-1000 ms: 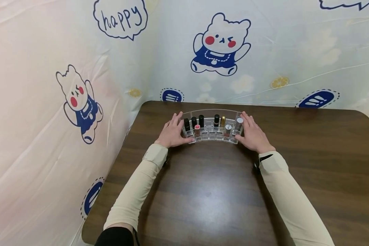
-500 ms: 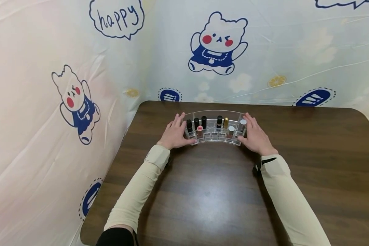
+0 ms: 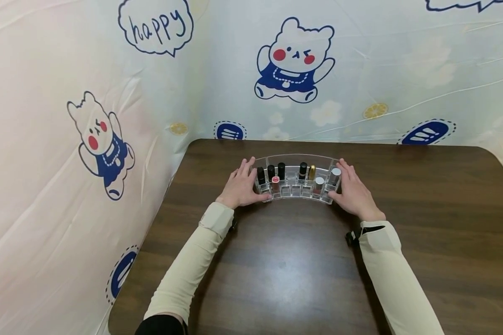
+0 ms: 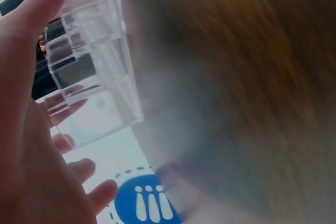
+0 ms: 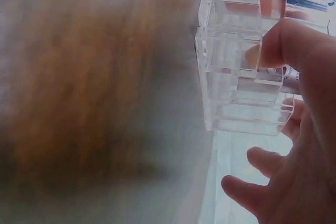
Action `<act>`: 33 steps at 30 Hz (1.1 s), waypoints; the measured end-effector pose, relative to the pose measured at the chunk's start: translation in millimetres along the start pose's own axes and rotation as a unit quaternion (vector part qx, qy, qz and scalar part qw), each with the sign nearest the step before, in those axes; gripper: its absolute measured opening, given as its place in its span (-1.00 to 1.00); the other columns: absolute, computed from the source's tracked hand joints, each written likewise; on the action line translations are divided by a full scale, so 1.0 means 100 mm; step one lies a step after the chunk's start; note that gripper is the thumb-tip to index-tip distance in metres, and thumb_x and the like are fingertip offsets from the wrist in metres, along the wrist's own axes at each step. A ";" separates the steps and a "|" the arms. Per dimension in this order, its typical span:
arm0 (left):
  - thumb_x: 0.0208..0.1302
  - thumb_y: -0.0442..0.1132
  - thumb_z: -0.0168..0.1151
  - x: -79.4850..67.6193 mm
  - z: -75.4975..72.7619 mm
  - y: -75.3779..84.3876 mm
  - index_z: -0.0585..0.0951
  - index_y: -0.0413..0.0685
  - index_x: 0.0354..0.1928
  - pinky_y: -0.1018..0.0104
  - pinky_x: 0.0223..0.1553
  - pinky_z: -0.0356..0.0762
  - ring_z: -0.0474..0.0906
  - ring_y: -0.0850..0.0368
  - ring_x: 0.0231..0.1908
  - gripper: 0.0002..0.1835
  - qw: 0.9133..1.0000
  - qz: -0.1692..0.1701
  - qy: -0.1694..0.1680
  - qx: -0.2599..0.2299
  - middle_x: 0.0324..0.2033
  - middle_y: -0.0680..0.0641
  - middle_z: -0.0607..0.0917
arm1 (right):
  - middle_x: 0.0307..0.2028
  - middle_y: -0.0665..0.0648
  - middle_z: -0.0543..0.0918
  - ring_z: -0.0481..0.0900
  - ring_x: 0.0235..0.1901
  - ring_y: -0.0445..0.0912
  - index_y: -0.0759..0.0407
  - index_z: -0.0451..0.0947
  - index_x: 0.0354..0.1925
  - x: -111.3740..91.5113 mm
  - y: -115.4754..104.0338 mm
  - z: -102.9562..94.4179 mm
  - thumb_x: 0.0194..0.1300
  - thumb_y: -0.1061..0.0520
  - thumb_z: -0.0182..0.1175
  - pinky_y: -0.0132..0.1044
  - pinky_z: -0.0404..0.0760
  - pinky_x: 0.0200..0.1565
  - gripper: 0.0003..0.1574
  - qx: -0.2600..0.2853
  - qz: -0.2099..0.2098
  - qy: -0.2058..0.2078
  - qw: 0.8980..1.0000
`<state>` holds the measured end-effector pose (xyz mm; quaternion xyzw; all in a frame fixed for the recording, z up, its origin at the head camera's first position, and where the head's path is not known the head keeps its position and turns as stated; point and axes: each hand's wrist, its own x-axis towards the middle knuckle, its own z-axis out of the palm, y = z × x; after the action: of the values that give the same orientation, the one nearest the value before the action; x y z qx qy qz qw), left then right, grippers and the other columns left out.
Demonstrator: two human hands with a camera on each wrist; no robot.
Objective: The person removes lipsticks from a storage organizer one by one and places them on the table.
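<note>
A clear, curved, stepped lipstick organizer (image 3: pixel 296 191) stands on the brown table between my two hands. My left hand (image 3: pixel 240 187) grips its left end, thumb at the front corner and fingers spread along the side. At the opposite end my right hand (image 3: pixel 354 194) holds it the same way; in the right wrist view the thumb presses a front compartment. Black-capped tubes (image 3: pixel 281 170), a gold tube (image 3: pixel 312 172), a red-topped tube (image 3: pixel 275 184) and silver-topped tubes (image 3: pixel 335 175) stand in its slots. Several front slots hold nothing.
The dark wooden table (image 3: pixel 285 260) reaches back to a printed curtain (image 3: pixel 226 56) with cartoon bears, which also hangs along the left side. Behind the organizer lies the table's back edge.
Both hands and the organizer between them have shifted slightly right and nearer to me across the table. The head view has turned a little. The grip looks the same.
</note>
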<state>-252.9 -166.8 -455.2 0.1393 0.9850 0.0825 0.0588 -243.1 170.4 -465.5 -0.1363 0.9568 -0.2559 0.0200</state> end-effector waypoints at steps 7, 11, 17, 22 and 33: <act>0.01 0.51 0.16 -0.06 0.02 0.05 0.29 -0.15 0.39 -0.14 0.45 -0.02 -0.33 -0.07 0.54 0.09 1.000 0.003 0.003 -0.014 0.55 -0.01 -0.21 | 0.55 0.19 -0.23 -0.17 0.48 0.33 0.24 -0.19 0.52 -0.12 0.04 -0.02 0.26 0.04 0.25 0.35 0.14 0.29 0.11 0.002 -0.001 0.001 1.000; 0.00 0.51 0.17 -0.08 0.04 0.07 0.31 -0.15 0.38 -0.14 0.44 0.00 -0.31 -0.08 0.54 0.08 1.000 0.008 0.012 -0.019 0.55 -0.01 -0.19 | 0.55 0.20 -0.21 -0.17 0.48 0.32 0.23 -0.18 0.52 -0.17 0.05 -0.04 0.26 0.04 0.25 0.35 0.13 0.29 0.11 0.002 -0.004 0.005 1.000; 0.00 0.51 0.18 -0.12 0.06 0.13 0.30 -0.17 0.37 -0.16 0.43 0.02 -0.31 -0.10 0.53 0.09 1.000 0.004 0.003 -0.026 0.55 -0.03 -0.21 | 0.55 0.20 -0.20 -0.16 0.48 0.32 0.23 -0.18 0.52 -0.23 0.06 -0.06 0.24 0.04 0.28 0.36 0.12 0.29 0.14 0.004 -0.003 0.004 1.000; -0.01 0.49 0.21 -0.13 0.06 0.17 0.31 -0.16 0.36 -0.18 0.42 0.02 -0.30 -0.11 0.53 0.07 1.000 0.005 0.000 -0.030 0.55 -0.04 -0.20 | 0.55 0.21 -0.20 -0.17 0.48 0.32 0.23 -0.18 0.52 -0.27 0.05 -0.08 0.23 0.05 0.29 0.38 0.10 0.29 0.15 0.008 0.003 0.003 1.000; -0.01 0.49 0.22 -0.17 0.06 0.20 0.33 -0.15 0.33 -0.19 0.42 0.03 -0.28 -0.13 0.53 0.04 0.999 0.009 -0.002 -0.033 0.55 -0.03 -0.20 | 0.54 0.23 -0.19 -0.19 0.48 0.33 0.22 -0.21 0.52 -0.35 0.04 -0.09 0.23 0.06 0.29 0.39 0.11 0.27 0.17 0.011 0.008 -0.003 1.000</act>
<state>-230.6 -151.8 -456.1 0.1466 0.9803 0.1157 0.0648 -211.7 188.0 -460.7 -0.1288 0.9550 -0.2660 0.0264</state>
